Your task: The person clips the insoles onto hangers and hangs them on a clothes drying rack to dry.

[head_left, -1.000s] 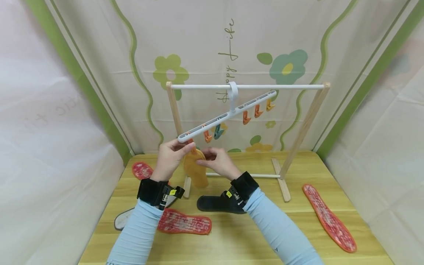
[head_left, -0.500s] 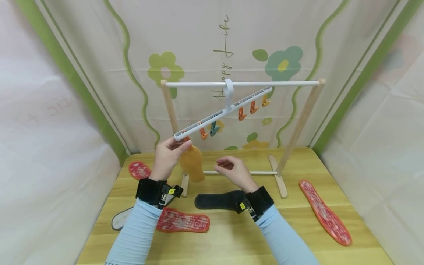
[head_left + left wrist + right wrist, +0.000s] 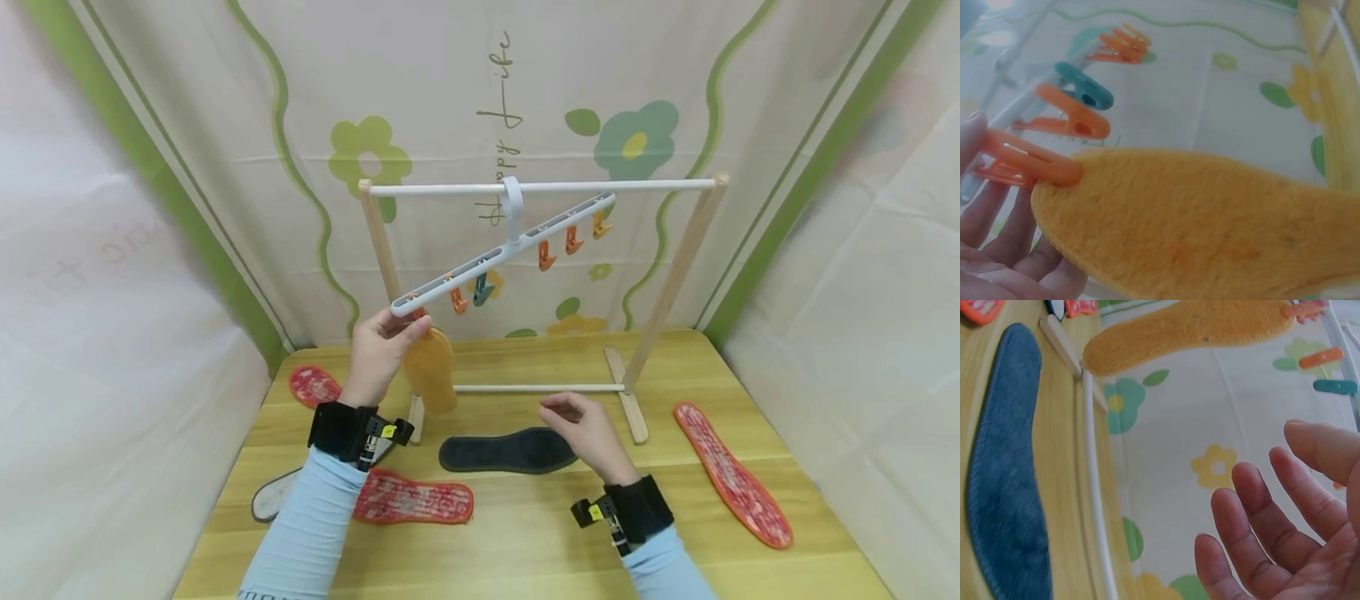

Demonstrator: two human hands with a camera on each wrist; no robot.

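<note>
Wooden table (image 3: 525, 533) inside a flower-print fabric booth; a small drying rack (image 3: 540, 187) stands at the back. We note our left hand (image 3: 378, 350) gripping the low end of the tilted white clip hanger (image 3: 502, 254), where an orange clip (image 3: 1022, 164) bites the yellow insole (image 3: 429, 371), which hangs long axis down. Our right hand (image 3: 588, 433) hovers loosely open, holding nothing, just above the dark insole (image 3: 506, 450). That insole's long axis runs left–right, nearer the right hand.
</note>
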